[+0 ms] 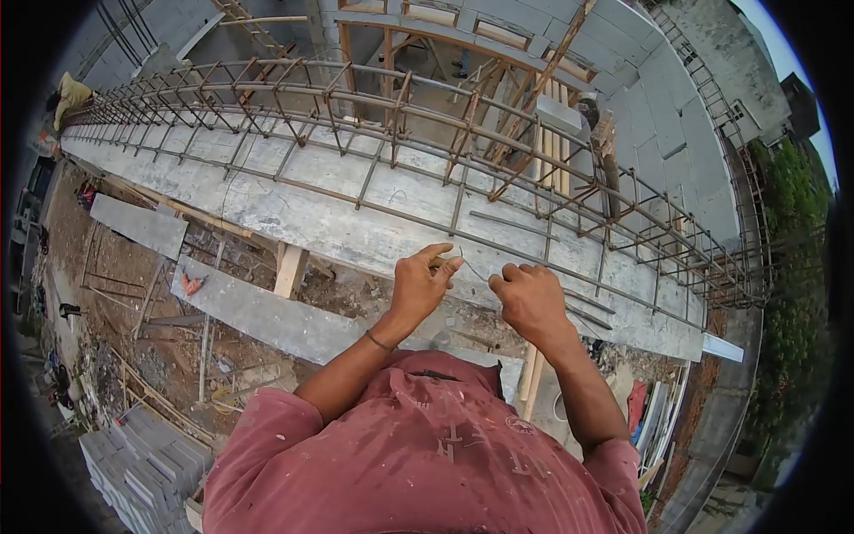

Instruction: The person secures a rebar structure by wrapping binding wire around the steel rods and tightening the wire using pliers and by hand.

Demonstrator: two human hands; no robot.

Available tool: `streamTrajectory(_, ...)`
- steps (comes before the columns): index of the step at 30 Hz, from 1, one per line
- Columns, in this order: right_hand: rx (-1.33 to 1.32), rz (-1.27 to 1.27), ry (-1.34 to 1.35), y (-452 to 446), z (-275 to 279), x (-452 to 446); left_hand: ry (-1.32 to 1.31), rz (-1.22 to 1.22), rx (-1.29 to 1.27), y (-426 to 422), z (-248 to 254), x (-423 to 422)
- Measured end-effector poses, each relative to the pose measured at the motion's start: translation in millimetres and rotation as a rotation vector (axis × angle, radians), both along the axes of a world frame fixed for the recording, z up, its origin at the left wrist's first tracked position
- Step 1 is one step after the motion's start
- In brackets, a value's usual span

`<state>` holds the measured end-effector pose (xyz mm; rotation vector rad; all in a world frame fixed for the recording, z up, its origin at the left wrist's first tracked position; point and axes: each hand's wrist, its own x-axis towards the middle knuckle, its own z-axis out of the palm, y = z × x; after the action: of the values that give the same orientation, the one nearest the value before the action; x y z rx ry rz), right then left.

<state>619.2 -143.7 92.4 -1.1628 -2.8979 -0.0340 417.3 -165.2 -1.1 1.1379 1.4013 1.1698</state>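
Both my hands are raised in front of my chest, just above the near edge of a grey formwork board [294,209]. A thin, bent piece of tie wire [476,271] spans the gap between them. My left hand [422,283] pinches one end between thumb and forefinger. The other end runs into my right hand [528,301], whose fingers are curled closed with the knuckles up. Just beyond my hands lies the long rebar cage [391,160], its bars crossed by square stirrups. Loose short bars [587,310] rest on the board beside my right hand.
Below the board's near edge is a drop to rubble ground, with planks [253,307] and a wooden prop [291,271] there. Stacked grey blocks [147,463] stand at lower left. A block wall [640,125] rises behind the cage. Another person [73,98] is at the far left end.
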Motion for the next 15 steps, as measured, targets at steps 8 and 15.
streamTrajectory(8,-0.317,0.046,-0.395,70,32,-27,-0.086,-0.054,-0.071,-24,-7,-23)
streamTrajectory(15,-0.455,-0.038,-0.539,119,13,-68,-0.150,-0.003,-0.065,-30,-2,-50)
